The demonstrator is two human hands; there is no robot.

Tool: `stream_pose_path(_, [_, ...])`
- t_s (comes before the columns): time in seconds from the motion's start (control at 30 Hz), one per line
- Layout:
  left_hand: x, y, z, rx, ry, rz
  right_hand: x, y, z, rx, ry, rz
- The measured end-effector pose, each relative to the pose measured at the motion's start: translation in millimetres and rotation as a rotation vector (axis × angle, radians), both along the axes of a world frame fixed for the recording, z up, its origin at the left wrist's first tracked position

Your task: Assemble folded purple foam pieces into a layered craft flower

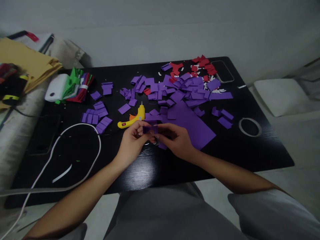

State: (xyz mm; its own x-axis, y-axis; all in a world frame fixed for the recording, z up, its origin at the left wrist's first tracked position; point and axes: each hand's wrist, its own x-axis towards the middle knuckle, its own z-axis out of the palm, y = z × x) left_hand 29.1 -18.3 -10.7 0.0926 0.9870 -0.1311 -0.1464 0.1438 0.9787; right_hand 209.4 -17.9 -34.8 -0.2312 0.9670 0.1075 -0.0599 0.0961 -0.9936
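Observation:
Between my two hands is a small purple paper piece (pixel 150 129), pinched at its sides by fingers and thumbs. My left hand (pixel 132 141) grips its left side, and my right hand (pixel 178 139) has its right side. Just beyond my left hand lies a yellow glue gun (pixel 136 119), nozzle pointing away. A large purple sheet (pixel 193 125) spreads out to the right, behind my right hand. Many folded purple pieces (pixel 190 86) are heaped farther back, partly over that sheet. Something with rounded loops, perhaps scissors, is mostly hidden under my hands.
Red scraps (pixel 203 63) and a phone-shaped frame (pixel 222 71) lie at the back right of the black table (pixel 262 150). A tape ring (pixel 250 127) is at the right. A white cable (pixel 100 143) loops at left, near green and red bundles (pixel 77 86).

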Motion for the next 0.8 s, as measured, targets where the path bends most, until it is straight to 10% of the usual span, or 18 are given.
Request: stream_pose_path(0.8, [4.0, -21.9, -7.5, 0.374, 0.485, -0.035, 0.8, 2.7, 2.6, 0.019, 0.021, -0.130])
